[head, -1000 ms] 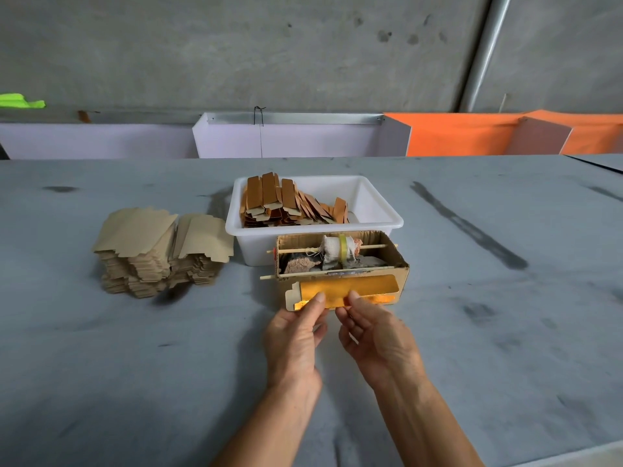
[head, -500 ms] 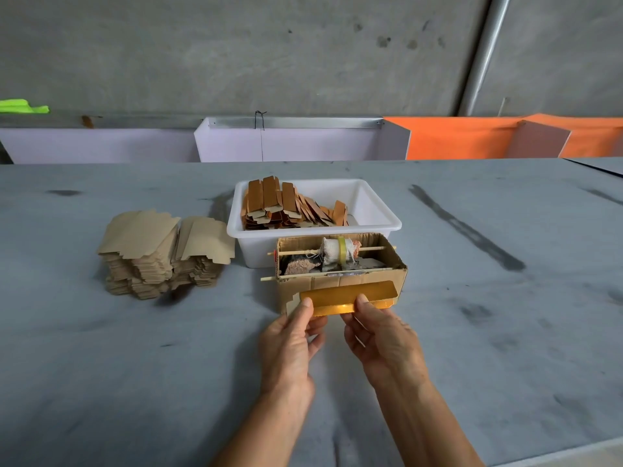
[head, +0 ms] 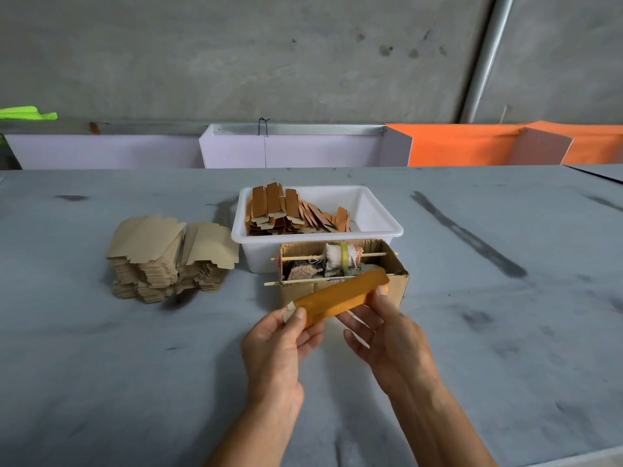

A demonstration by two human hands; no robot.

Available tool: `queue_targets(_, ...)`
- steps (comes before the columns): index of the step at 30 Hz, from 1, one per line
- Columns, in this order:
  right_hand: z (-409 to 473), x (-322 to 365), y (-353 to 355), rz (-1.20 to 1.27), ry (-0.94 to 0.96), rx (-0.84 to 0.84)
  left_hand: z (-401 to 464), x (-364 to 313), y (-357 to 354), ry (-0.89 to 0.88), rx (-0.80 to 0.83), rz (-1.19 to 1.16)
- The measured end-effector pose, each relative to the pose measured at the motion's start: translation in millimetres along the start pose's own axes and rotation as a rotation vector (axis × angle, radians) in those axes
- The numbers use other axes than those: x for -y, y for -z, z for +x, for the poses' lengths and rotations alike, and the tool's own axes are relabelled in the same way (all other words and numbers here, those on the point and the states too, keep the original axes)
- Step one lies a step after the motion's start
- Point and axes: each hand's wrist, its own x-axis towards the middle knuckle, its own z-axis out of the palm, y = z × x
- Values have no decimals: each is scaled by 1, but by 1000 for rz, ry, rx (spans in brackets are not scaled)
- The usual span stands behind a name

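Head view: a grey table [head: 505, 348] lies under the grip. Beyond the grip sits a white tub [head: 381, 210], well to its left a stack of flat card blanks [head: 168, 251], and just behind it a cardboard box [head: 394, 284]. The left hand [head: 279, 345] pinches the lower end of the tilted gold sleeve [head: 340, 296], and the right hand [head: 391, 342] clasps its raised end.

Both forearms, left hand [head: 277, 348] and right hand [head: 387, 335] are bare.

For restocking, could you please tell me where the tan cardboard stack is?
Head view: the tan cardboard stack sits on the table, just left of the white tub.
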Motion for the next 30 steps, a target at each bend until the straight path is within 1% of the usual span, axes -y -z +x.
queue_targets(3,-4,3,-7,-45,6,102,-1,-5,-1,20,-7,-39)
queue_targets(6,-4,6,-13,-74,27,98,-4,-9,-2,44,3,-57)
queue_targets(11,-10,3,-25,-344,81,120,-4,-19,-3,44,21,-68)
queue_targets(14,-9,2,-38,-453,158,100,-3,-23,-2,11,29,-14)
queue_targets(20,3,15,-60,-579,294,69,10,-31,2,-159,-3,73)
queue_targets(23,8,17,-69,-616,333,69,14,-34,1,-280,20,141)
queue_targets(27,12,18,-73,-586,295,68,15,-36,2,-441,109,369)
queue_targets(30,11,17,-70,-543,242,74,15,-38,3,-544,112,585)
